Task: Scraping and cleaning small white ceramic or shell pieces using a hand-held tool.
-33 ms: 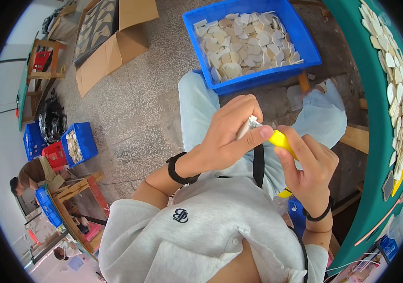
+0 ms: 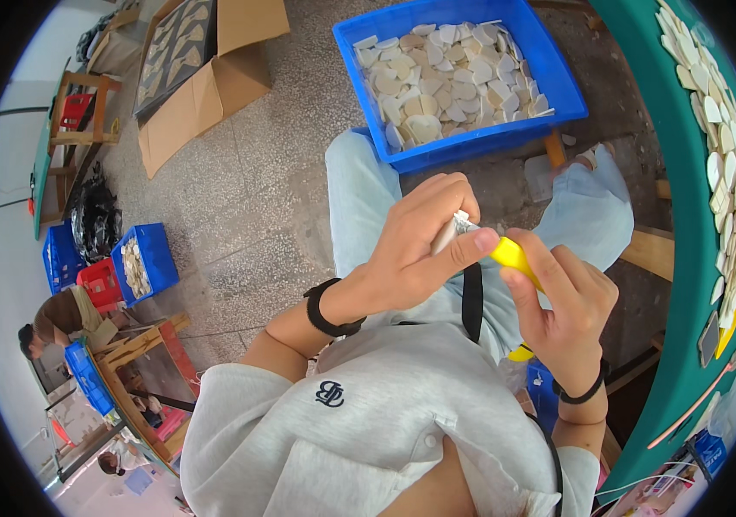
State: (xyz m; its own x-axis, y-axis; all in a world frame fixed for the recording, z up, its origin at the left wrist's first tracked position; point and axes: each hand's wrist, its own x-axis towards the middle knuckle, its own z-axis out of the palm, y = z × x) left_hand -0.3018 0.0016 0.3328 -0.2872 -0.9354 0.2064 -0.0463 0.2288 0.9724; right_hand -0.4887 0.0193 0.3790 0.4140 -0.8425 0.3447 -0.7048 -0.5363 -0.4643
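Pale piece [image 2: 445, 236]: in the head view, nearer the wearer than the blue bin [image 2: 480, 143], mostly hidden in the left hand; off-white, its full outline unclear.
Left hand [image 2: 424, 246]: fingers curled and clamped on the pale piece, thumb lying across toward the yellow tool [image 2: 514, 256].
Right hand [image 2: 568, 297]: thumb and forefinger clamped on the yellow tool, its glossy end just beside the left thumb; whether it touches the piece cannot be told.
Handwork: seems to be the tool set to the held piece; the next move likely calls for a firm left pinch, a steady right wrist and the left thumb clear of the tool's end.
Blue bin: smooth, plastic-looking, slant-walled, holding loose pieces [image 2: 445, 82], flat, rounded or half-round, matt off-white to beige.
Green table [image 2: 657, 392]: right of the blue bin, smooth-topped, bearing a long heap [image 2: 727, 172] of similar flat pieces.
Cardboard box [image 2: 183, 121]: left of the blue bin, brown, flaps open, a dark sheet with tan shapes inside.
Floor [image 2: 239, 207]: left of the blue bin, grey, speckled, stone-like.
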